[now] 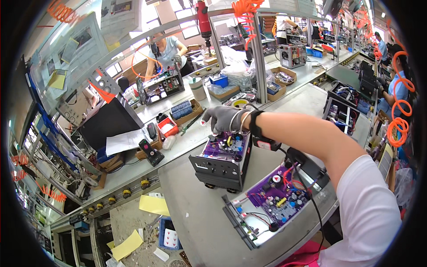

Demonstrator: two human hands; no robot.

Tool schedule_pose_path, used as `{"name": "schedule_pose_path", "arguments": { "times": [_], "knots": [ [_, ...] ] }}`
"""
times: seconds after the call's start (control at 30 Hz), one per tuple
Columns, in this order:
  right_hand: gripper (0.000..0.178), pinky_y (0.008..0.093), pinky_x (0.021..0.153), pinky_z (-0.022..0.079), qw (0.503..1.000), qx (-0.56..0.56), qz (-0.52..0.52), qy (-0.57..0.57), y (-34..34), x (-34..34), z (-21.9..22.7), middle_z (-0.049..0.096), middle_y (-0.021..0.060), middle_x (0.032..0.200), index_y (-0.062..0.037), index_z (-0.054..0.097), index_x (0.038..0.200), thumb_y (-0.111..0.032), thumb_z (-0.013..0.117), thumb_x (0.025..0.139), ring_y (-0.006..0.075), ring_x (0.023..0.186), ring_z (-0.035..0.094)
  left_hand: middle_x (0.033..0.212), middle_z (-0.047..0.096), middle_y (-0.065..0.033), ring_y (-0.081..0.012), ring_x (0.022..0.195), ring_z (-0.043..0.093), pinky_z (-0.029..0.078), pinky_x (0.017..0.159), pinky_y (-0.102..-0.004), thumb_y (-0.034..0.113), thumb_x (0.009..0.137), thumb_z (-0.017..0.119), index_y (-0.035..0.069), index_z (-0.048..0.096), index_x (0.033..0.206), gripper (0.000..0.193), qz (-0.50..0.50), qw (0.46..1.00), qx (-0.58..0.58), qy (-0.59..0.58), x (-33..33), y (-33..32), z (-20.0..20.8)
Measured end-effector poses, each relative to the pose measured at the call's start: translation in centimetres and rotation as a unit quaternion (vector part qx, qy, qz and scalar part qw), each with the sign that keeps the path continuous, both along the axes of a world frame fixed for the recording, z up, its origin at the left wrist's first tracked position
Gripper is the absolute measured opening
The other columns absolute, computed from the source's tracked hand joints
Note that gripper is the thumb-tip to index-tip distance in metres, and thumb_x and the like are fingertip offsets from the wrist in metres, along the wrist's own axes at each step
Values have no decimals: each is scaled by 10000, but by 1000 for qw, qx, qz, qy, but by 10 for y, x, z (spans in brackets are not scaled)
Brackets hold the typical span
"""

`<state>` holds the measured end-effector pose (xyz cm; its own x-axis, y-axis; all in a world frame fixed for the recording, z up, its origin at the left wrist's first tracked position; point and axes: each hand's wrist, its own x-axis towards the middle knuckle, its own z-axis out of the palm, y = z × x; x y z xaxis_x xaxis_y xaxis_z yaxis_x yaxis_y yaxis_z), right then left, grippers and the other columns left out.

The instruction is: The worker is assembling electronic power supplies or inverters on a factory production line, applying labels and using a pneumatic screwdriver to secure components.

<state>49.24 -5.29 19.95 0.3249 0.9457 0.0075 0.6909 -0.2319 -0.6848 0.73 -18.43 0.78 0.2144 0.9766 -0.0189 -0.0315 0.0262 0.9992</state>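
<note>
My right hand (224,119), in a grey glove, hangs over the far amplifier-like unit. Its fingers are bent, and a small round white sticker (203,123) with a red triangle sits at one fingertip. Below the hand stands the black-fronted unit (218,169), its top uncovered over a purple circuit board (229,144). Nearer me, under my forearm, lies a second open unit with a purple board (284,202); a similar round sticker (276,178) is on it. My left hand does not show.
A blue bin (162,231) holds a sticker sheet (171,238) left of the grey work surface (187,222). Across the bench are a red bin (167,127), a black scanner-like device (151,152) and a hanging red screwdriver (203,22). People work opposite and at right.
</note>
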Motion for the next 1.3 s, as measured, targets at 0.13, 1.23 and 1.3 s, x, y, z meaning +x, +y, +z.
{"name": "schedule_pose_path", "arguments": {
  "times": [0.13, 1.23, 1.3],
  "knots": [
    [521, 358, 831, 504, 987, -58, -35, -149, 30, 14, -18, 664, 129, 1005, -156, 621, 1166, -60, 693, 658, 284, 960, 644, 1273, 508, -203, -263, 1093, 566, 492, 921, -375, -7, 897, 553, 9, 323, 1364, 521, -74, 995, 4, 62, 28, -23, -22],
    [422, 278, 626, 519, 989, -56, -98, 97, -177, 145, -88, 666, 39, 752, -31, 687, 924, -410, 751, 748, 130, 690, 632, 1043, 629, -96, -208, 960, 608, 475, 859, -314, 155, 783, 738, 28, 353, 1358, 703, -224, 952, 57, 200, 122, -34, 22],
    [383, 282, 630, 517, 986, -30, -100, 132, -146, 135, -126, 674, 46, 767, -29, 702, 942, -370, 732, 770, 136, 685, 633, 1035, 645, -86, -199, 960, 617, 497, 831, -314, 111, 784, 701, 39, 358, 1367, 680, -257, 877, 283, 289, 125, -24, 7]
  ]
}}
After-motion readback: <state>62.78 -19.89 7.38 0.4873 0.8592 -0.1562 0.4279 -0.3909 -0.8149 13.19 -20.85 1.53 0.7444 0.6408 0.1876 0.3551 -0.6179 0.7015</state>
